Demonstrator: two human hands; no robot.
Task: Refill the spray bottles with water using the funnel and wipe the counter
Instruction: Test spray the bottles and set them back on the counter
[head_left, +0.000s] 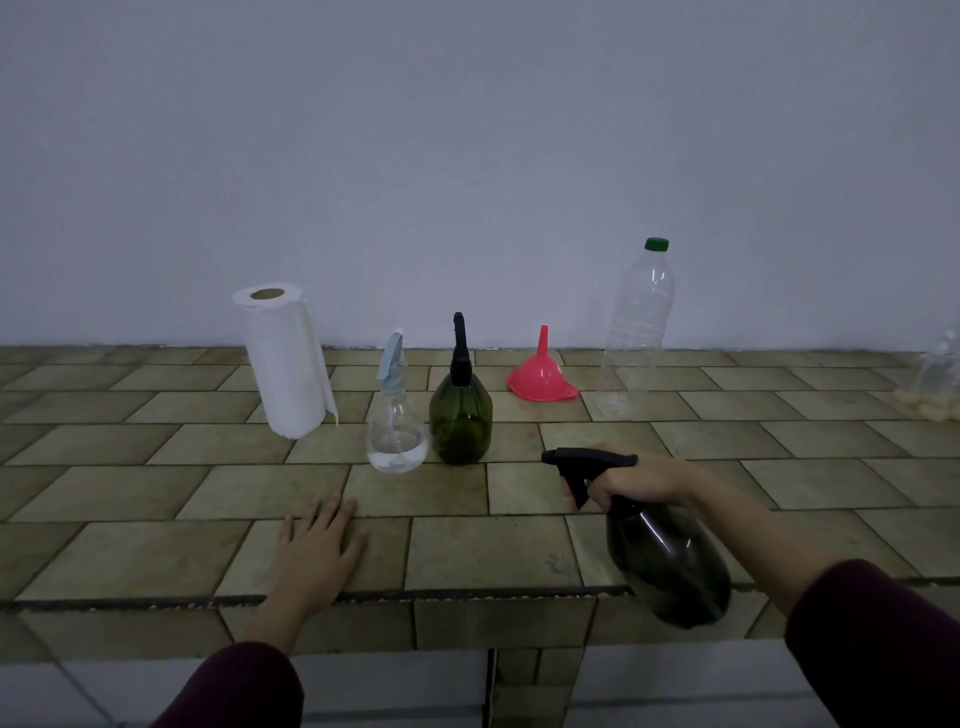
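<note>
Right hand (631, 480) grips dark spray bottle (667, 564); left hand (319, 545) flat on counter (130, 551).

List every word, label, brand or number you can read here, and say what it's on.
None can be read.
The clear plastic bottle with the green cap, the three spray bottles, the white paper towel roll and the pink funnel show no visible text.

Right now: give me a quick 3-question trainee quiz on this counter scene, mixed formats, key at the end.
1. True or false: the red funnel sits in a bottle's neck.
2. Which hand grips the dark spray bottle? A) left hand B) right hand
3. Fill in: the paper towel roll stands at the ____ end of the row on the counter.

Key: 1 false, it lies mouth-down on the counter; 2 B; 3 left.
</note>
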